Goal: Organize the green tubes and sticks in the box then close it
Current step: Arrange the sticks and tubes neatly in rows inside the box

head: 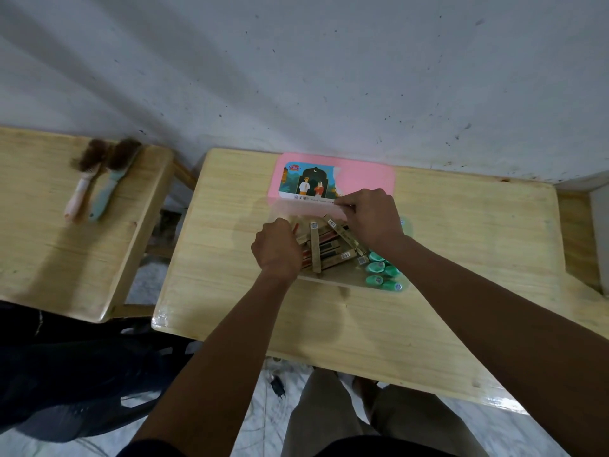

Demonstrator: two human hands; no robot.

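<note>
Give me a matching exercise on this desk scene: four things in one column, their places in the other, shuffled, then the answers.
Things:
1. pink lid
2. green tubes
3. two brushes
4. long gold sticks

Places:
A. on the separate wooden table to the left
B. at the right end of the clear box
C. flat on the desk behind the box, by the wall
D. piled in the box between the two hands

Pairs: 1-C, 2-B, 3-A, 4-D

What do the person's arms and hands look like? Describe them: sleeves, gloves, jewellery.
Both arms are bare from wrist to past the elbow, with no sleeves in view. The left hand and right hand wear no gloves; no rings, watch or bracelets are visible.
</note>
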